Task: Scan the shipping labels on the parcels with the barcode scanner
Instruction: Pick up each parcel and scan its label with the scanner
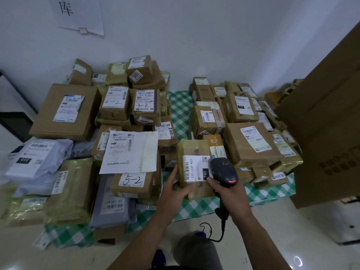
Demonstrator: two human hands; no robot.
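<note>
My left hand (pixel 175 190) gripped the tape-wrapped parcel (pixel 194 151) at its lower left corner, thumb up along its side and fingers curled round its bottom edge. I held it over the near edge of the green checked cloth (pixel 181 108), between the left heap (pixel 116 106) and the right heap (pixel 249 141). My right hand (pixel 230 192) was wrapped round the handle of the black barcode scanner (pixel 224 171), its head just beside the right edge of the parcel's white shipping label (pixel 195 168).
</note>
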